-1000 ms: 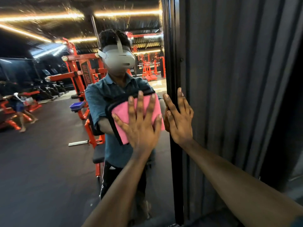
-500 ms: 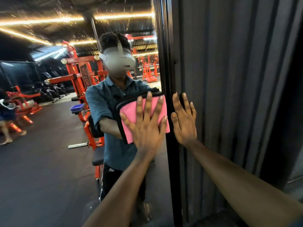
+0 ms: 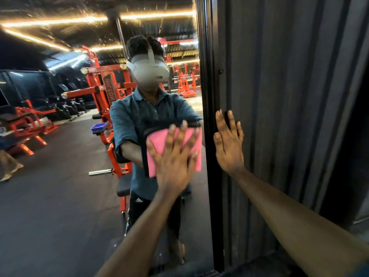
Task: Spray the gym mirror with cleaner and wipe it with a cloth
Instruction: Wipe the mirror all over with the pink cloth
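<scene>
The gym mirror [image 3: 60, 186] fills the left two thirds of the head view, with a black frame [image 3: 207, 116] along its right edge. My left hand [image 3: 173, 158] lies flat, fingers spread, pressing a pink cloth [image 3: 154, 145] against the glass near that frame. My right hand [image 3: 228, 142] rests flat and empty on the dark ribbed wall panel [image 3: 289, 116] just right of the frame. No spray bottle is in view.
The mirror reflects a person in a blue shirt with a headset, orange gym machines [image 3: 103, 92], a dark floor and ceiling strip lights. Droplets or streaks speckle the upper glass [image 3: 79, 9].
My left hand has slid the pink cloth down the glass beside the frame. My right hand has shifted right, off the frame onto the ribbed panel.
</scene>
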Demonstrator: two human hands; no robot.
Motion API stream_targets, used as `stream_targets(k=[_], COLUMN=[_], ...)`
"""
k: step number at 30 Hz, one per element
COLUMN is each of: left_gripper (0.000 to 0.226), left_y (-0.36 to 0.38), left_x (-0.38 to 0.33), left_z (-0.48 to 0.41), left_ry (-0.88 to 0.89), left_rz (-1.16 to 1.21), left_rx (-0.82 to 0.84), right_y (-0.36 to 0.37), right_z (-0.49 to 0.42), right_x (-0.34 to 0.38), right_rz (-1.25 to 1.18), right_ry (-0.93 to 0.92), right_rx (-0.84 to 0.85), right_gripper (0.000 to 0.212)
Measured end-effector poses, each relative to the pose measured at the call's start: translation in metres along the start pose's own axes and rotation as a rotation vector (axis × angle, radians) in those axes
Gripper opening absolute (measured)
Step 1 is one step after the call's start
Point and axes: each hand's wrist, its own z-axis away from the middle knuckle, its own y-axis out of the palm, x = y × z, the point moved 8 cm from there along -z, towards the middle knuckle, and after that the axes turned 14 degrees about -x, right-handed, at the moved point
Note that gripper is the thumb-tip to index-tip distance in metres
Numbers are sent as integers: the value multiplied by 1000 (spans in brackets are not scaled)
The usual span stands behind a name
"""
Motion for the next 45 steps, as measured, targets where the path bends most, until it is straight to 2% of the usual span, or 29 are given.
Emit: stream_targets(k=[4,8,10,12,15,18,21,24,27,30,32,33,35,36,38,39,41,43,45], left_gripper=[59,64,71,63,48,45,44,39,49,61,68,70,67,64,61,61,61,60,60], left_y=[-18,-24,-32,-41,-37,-50,-80,-107,-119,-118,-109,-105,-99,-98,-98,-98,-96,-95,-93], left_x=[11,4,9,16,34,48,79,114,144,169,183,188,194,196,196,198,199,200,200], left_z=[-34,9,15,10,4,0,13,45,75,102,116,122,127,127,127,127,130,131,131], left_ry=[-104,-143,-153,-150,-318,-324,-295,-331,-393,-412,-434,-432,-419,-411,-412,-419,-424,-429,-434], left_rz=[26,79,123,249,627,729,617,387,120,-42,-105,-119,-119,-119,-118,-116,-133,-141,-133], left_rx=[-43,64,61,8,14,19,-124,-231,-217,-108,11,53,96,98,92,94,93,102,101], right_y=[-9,-41,-48,-41,-11,22,39,44,53,66,67,64,65,68,71,72,75,78,84], right_z=[3,33,64,94,122,135,131,124,143,206,258,282,309,309,276,248,180,119,96], right_x=[10,28,44,65,87,103,113,117,109,92,75,68,66,66,75,83,114,151,161], right_rz=[-24,-28,-31,-97,-184,-117,-4,65,102,121,130,104,6,-10,22,24,21,54,110], right_ry=[78,219,284,316,382,505,608,677,739,827,1020,1199,1561,1644,1606,1490,1133,794,696], right_rx=[-43,-317,-377,-340,-200,-81,-76,-176,-219,-205,-223,-236,-208,-184,-156,-165,-207,-218,-206], right_gripper=[55,42,34,32,38,54,63,63,64,66,75,80,78,73,65,66,71,60,57])
